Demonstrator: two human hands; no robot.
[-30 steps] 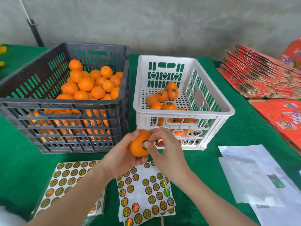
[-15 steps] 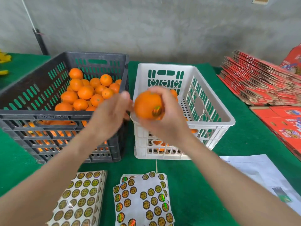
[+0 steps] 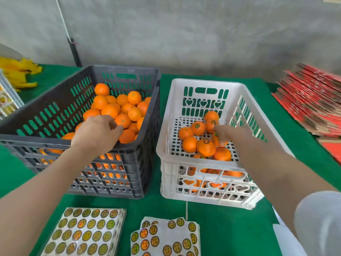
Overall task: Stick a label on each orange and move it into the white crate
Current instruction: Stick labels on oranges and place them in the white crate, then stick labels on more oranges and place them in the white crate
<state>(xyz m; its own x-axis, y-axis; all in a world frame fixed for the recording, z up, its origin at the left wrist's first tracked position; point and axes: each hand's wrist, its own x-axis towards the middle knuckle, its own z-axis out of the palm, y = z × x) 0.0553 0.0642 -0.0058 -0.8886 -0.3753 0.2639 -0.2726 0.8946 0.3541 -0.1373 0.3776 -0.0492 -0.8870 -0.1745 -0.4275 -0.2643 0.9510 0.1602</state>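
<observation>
Label sheets (image 3: 84, 231) lie nearest on the green bench (image 3: 166, 207). Beyond them, the left grip (image 3: 96, 133) curls over the oranges (image 3: 118, 109) in the dark crate (image 3: 110, 182). The blurred right grip (image 3: 227, 135) touches a labelled orange (image 3: 219, 143) inside the white crate (image 3: 203, 191). Whether either grip holds fruit cannot be told.

A green cloth (image 3: 221, 218) is spread over the table, and a grey wall (image 3: 184, 34) is seen behind it at 12 o'clock. Flattened red cartons (image 3: 310, 100) are stacked at 3 o'clock. Yellow items (image 3: 18, 72), too blurred to be identified, are heaped at 10 o'clock. A black pole (image 3: 74, 52) with a white cord (image 3: 62, 17) above it is stood against the wall at 11 o'clock. A white sheet (image 3: 282, 239) is laid at 5 o'clock.
</observation>
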